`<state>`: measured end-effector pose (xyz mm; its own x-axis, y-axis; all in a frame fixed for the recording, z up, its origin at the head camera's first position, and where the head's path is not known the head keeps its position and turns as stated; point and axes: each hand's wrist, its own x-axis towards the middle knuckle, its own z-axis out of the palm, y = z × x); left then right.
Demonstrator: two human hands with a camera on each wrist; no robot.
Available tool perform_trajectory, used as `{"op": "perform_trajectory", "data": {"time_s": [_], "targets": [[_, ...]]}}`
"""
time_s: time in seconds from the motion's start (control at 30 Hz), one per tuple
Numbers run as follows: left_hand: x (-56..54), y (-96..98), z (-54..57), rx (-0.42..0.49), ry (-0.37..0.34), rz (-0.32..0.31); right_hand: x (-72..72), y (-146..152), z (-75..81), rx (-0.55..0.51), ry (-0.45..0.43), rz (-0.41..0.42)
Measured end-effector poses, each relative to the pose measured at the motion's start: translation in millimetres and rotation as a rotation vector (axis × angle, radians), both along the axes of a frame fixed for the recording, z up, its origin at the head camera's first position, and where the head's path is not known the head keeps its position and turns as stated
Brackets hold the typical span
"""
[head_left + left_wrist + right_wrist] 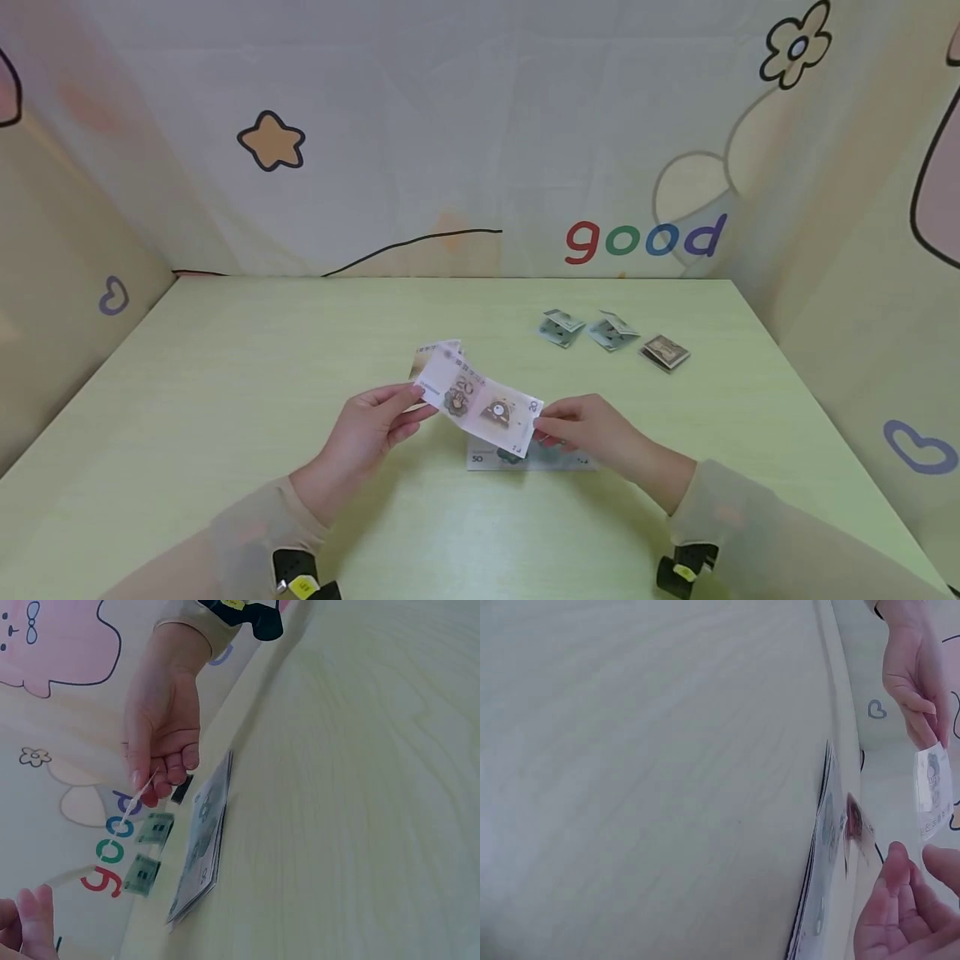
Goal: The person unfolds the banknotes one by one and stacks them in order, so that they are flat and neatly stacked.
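A play banknote marked 20 point(480, 404) is held up over the table, creased across its middle. At its left end, my left hand point(375, 421) pinches it between thumb and fingers. My right hand point(600, 429) grips the opposite end. Below it, a stack of banknotes with a 50 note point(491, 457) on top lies flat, partly hidden by the raised note and right hand. Another brownish note point(423, 360) shows behind the left end of the 20 note. From the left wrist, the stack point(202, 840) looks several notes thick.
At the back right of the pale table point(225, 358) sit two folded greenish notes point(558, 327) point(612, 331) and a folded brown note point(665, 352). A printed cloth wall point(420, 167) rises behind the table and along both sides.
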<state>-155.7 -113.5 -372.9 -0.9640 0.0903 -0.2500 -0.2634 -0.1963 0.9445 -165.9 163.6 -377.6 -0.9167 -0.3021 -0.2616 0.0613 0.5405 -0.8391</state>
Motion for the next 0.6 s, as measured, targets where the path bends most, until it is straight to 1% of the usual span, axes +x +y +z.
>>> {"op": "perform_trajectory", "data": {"time_s": [0.1, 0.17, 0.3, 0.33, 0.4, 0.53, 0.6], "targets": [[0.2, 3.7, -3.0, 0.003, -0.014, -0.015, -1.7, 1.0, -1.5, -0.006, -0.028, -0.058], [0.4, 5.3, -4.9, -0.009, -0.028, -0.038, -2.4, 1.0, -1.8, -0.016, -0.05, -0.098], [-0.4, 6.5, -9.2, -0.091, -0.04, -0.117, -3.0, 2.8, -0.7, -0.034, -0.078, -0.135], [-0.9, 6.5, -10.1, -0.118, -0.042, -0.126, -3.0, 3.8, -0.5, -0.033, -0.079, -0.136], [-2.7, 6.4, -11.7, -0.172, -0.04, -0.132, -3.3, 5.9, -0.1, -0.029, -0.081, -0.136], [-8.0, 5.9, -13.3, -0.263, -0.049, -0.101, -3.6, 10.3, 0.6, -0.008, -0.078, -0.127], [-10.7, 5.9, -14.1, -0.295, -0.054, -0.097, -3.7, 12.3, 1.2, 0.0, -0.079, -0.121]]}}
